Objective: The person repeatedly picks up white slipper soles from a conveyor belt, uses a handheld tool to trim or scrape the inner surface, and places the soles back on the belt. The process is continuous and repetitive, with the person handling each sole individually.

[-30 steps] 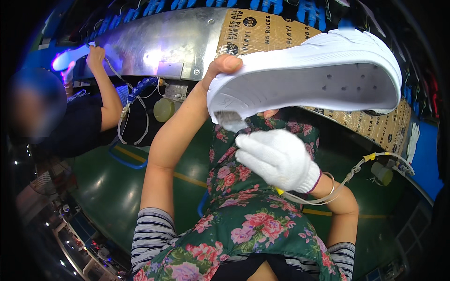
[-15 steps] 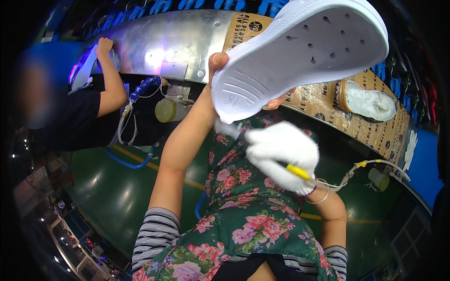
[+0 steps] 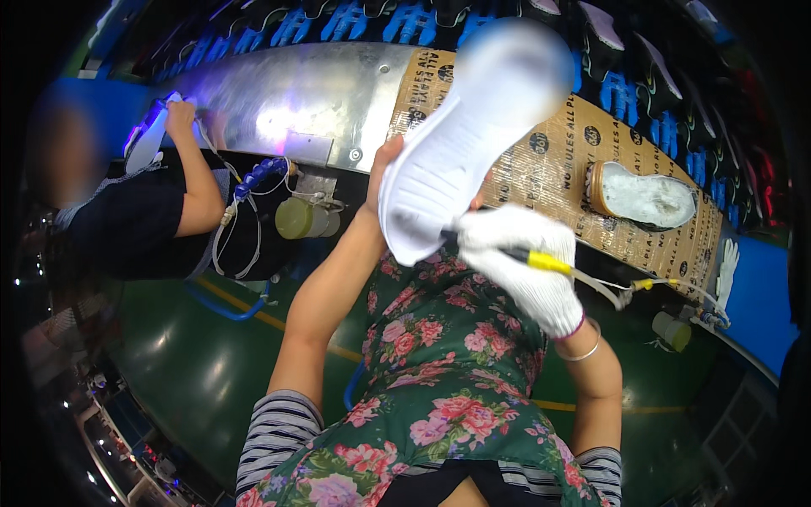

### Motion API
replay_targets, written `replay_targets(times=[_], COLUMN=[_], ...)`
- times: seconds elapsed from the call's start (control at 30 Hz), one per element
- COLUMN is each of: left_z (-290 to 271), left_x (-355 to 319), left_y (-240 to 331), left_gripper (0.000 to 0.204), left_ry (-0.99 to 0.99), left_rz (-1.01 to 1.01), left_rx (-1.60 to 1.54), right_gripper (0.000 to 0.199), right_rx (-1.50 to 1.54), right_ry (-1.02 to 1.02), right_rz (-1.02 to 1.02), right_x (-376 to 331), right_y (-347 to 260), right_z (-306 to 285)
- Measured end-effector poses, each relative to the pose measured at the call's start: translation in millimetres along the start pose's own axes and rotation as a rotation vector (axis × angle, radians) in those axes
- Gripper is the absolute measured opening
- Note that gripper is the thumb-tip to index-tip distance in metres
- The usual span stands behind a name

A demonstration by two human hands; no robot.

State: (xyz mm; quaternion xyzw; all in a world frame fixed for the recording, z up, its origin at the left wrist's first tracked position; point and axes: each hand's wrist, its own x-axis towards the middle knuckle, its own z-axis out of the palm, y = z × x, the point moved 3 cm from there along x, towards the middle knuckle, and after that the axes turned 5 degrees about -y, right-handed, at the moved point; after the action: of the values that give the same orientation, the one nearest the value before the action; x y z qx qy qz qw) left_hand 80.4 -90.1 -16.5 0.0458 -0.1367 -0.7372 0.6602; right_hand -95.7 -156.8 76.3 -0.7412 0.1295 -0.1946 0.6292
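We see the left hand gripping the white sole, the gloved right hand clamped on the yellow-handled tool; one-handed support risks a slip.

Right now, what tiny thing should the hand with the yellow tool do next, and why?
Probably slide the tool tip a little farther along the white shoe sole. The bare left hand holds the shoe sole-up, and the gloved right hand has the yellow tool pointed at its heel end, with most of the sole ahead.
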Motion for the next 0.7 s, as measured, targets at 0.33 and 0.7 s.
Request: replay_targets(times=[0.33,0.7], left_z=[16.2,-13.8], left_x=[-27.8,-50.0], left_y=[-28.9,50.7], left_gripper=[0.083,0.098], left_ry=[0.188,0.218], left_rz=[0.082,0.377], left_rx=[-0.189,-0.077], right_gripper=[0.018,0.016], right_rx=[-0.818,0.019], right_ry=[0.305,0.308], right_rz=[-0.525,-0.079], right_x=[57.1,14.0], right_y=[16.1,-5.6], right_z=[-47.6,-14.9])
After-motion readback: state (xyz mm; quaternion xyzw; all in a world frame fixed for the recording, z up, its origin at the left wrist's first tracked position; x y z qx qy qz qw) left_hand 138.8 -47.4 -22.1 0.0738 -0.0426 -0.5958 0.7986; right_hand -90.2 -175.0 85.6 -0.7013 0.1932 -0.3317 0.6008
